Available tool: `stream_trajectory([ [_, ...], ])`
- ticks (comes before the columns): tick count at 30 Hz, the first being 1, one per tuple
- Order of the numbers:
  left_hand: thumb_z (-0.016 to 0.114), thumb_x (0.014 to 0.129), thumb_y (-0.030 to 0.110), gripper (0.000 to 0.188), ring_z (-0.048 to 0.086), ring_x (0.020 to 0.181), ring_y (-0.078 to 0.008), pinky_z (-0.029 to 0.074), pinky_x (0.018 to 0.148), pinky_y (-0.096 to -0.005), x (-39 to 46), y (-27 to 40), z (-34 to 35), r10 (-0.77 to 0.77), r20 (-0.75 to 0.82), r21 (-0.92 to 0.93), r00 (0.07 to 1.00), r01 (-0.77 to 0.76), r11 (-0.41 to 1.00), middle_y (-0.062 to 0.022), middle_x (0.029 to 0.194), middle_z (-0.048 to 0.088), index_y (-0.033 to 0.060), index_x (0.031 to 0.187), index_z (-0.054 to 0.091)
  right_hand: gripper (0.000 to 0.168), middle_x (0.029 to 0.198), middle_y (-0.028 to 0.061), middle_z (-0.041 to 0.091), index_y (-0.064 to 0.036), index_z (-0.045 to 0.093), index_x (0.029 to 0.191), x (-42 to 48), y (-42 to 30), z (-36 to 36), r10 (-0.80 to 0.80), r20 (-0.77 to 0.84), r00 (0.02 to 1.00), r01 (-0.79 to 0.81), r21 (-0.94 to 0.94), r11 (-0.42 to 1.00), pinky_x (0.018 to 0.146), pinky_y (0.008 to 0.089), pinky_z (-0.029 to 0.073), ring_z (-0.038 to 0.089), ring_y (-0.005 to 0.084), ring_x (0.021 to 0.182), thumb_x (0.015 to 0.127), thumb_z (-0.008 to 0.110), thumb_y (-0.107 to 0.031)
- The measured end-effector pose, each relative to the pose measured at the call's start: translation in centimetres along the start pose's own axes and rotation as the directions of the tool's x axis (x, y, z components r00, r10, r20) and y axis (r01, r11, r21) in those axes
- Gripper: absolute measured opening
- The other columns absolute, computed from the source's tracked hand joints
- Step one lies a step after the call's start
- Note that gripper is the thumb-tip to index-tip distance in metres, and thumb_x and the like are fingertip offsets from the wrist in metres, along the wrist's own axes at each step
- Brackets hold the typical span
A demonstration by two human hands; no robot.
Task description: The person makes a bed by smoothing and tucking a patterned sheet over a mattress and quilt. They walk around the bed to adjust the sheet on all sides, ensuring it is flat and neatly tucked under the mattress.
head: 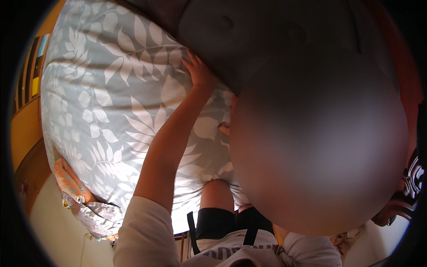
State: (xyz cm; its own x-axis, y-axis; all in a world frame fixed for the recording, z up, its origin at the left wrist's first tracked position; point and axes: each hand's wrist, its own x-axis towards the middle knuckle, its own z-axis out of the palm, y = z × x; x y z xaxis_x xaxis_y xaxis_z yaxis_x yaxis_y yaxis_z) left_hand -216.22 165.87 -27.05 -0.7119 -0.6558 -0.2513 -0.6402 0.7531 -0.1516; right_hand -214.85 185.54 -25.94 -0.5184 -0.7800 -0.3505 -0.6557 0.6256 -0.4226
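A grey bed sheet or quilt cover (96, 76) with a pale leaf pattern spreads in front of me, with several creases running across it. My left hand (201, 71) rests on this cloth close to its far edge, fingers somewhat apart. The arm reaches forward over the pattern. Of my right hand (225, 128) only a bit of the fingers shows, low over the cloth; a large blurred round patch hides the rest. My bare knee (217, 193) presses against the cloth's near side.
A dark surface (213, 26) lies beyond the cloth's far edge. Crumpled fabric, orange (68, 180) and pale-patterned (96, 215), hangs at the left corner. Wooden shelving (28, 76) stands at far left. Carved dark wood furniture (412, 180) is at right, with brown cloth (343, 242) below.
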Motion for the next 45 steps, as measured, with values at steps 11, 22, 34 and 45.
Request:
stream_trajectory([
  [11,0.061,0.073,0.029,0.031,0.055,0.074,-0.0330,0.043,0.063,-0.0412,-2.3,-7.1,-0.7,-0.270,-0.046,-0.748,0.962,0.146,0.647,-0.0163,0.080,0.055,0.0013,0.078,0.047,0.083,0.131,0.0133,0.031,-0.004,0.031,0.128,-0.8,1.9,1.2,-0.086,-0.196,0.977,0.101,0.067,0.993,0.095,0.0429,0.024,0.034,0.0285,0.116,0.055,0.057,-0.033],
  [22,0.063,0.073,0.008,0.042,0.058,0.067,-0.0228,0.050,0.058,-0.0295,1.2,-7.4,0.2,-0.387,0.379,-0.876,0.840,0.192,-0.442,-0.0143,0.082,0.055,-0.0004,0.102,0.035,0.080,0.130,0.0128,0.032,-0.005,0.030,0.129,-0.9,2.2,1.4,-0.094,-0.236,0.967,0.123,0.109,0.986,0.095,0.0445,0.025,0.035,0.0305,0.114,0.058,0.056,-0.029],
  [34,0.046,0.077,0.003,0.022,0.049,0.099,-0.0267,0.036,0.091,-0.0386,0.7,-8.0,-0.6,0.216,0.269,-0.223,0.939,0.279,-0.934,-0.0129,0.100,0.054,-0.0032,0.098,0.051,0.080,0.128,0.0124,0.033,-0.004,0.031,0.128,-1.0,2.4,1.4,-0.092,-0.224,0.970,0.120,0.114,0.986,0.095,0.0443,0.025,0.035,0.0293,0.114,0.057,0.057,-0.031],
  [45,0.046,0.079,0.025,0.044,0.024,0.125,-0.0295,0.014,0.096,-0.0580,-2.1,-4.6,0.9,0.259,-0.311,-0.152,0.914,-0.317,0.936,-0.0127,0.128,0.037,0.0039,0.118,0.044,0.079,0.128,0.0133,0.035,-0.003,0.033,0.127,-1.0,2.3,1.3,-0.092,-0.218,0.972,0.127,0.152,0.980,0.095,0.0456,0.024,0.035,0.0294,0.115,0.056,0.056,-0.030],
])
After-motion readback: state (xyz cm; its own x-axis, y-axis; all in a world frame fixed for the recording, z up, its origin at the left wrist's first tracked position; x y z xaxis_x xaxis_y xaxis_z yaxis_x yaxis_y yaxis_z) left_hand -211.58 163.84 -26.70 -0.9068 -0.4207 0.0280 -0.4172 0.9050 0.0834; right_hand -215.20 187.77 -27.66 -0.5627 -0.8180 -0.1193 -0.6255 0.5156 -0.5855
